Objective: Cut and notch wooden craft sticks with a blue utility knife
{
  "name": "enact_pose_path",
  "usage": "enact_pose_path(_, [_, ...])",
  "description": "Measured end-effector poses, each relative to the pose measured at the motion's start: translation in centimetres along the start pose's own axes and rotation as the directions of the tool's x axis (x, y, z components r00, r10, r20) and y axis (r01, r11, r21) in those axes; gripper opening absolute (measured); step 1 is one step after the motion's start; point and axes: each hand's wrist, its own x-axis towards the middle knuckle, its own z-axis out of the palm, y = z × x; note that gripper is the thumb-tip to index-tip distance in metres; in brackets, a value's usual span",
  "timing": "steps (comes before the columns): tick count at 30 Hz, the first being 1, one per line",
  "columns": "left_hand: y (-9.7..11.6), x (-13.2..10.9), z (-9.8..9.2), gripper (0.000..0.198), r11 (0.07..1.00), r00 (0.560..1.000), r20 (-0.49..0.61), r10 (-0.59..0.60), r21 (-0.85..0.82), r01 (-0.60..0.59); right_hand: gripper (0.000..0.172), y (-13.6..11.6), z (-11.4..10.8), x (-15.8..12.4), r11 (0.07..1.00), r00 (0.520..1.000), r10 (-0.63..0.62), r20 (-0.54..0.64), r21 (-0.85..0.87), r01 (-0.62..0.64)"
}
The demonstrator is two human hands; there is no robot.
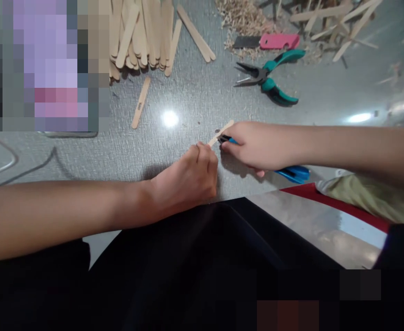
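Note:
My left hand (196, 168) is closed around the lower end of a wooden craft stick (213, 140), which slants up to the right. In my right hand (253, 145) is a blue-handled cutting tool (293, 174), its dark jaws at the stick's middle beside my thumb. Whether the jaws touch the wood I cannot tell. The stick's far end shows just past my right fingers. A separate craft stick (140, 103) with a small slot cut in it lies on the table, up and left of my hands.
Many craft sticks (143, 34) are heaped at the back. Teal-handled pliers (269, 76) lie spread near a pink-handled knife (279, 42). Behind them are wood shavings (241, 18) and split slivers (343, 23). A cable (32, 163) runs at left; a cloth (370, 195) is at right.

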Motion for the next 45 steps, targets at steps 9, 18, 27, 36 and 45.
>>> enact_pose_path(9, [-0.7,0.6,-0.6,0.047,0.998,0.999,0.041,0.018,-0.066,-0.015,0.042,2.4,0.4,-0.4,0.973,0.995,-0.031,0.091,0.229,0.009])
enact_pose_path(18, [-0.4,0.2,-0.1,0.049,1.0,1.0,-0.017,-0.003,-0.01,0.003,0.021,0.4,1.6,-1.6,0.991,0.997,-0.02,-0.077,-0.132,0.01])
enact_pose_path(27, [0.3,-0.2,0.2,0.062,0.993,0.998,-0.022,-0.051,-0.109,0.049,0.024,-0.6,2.4,-1.5,0.953,0.991,-0.034,-0.126,-0.302,-0.006])
enact_pose_path(36, [0.5,-0.3,0.2,0.048,0.994,0.997,-0.044,-0.062,-0.089,0.058,0.021,-0.7,2.4,-1.5,0.965,0.992,-0.034,-0.125,-0.261,0.0])
enact_pose_path(45, [1.0,-0.2,0.1,0.046,0.998,0.998,-0.037,-0.057,-0.03,0.056,0.021,-1.6,2.4,-1.2,0.956,0.993,0.05,-0.103,-0.284,-0.077])
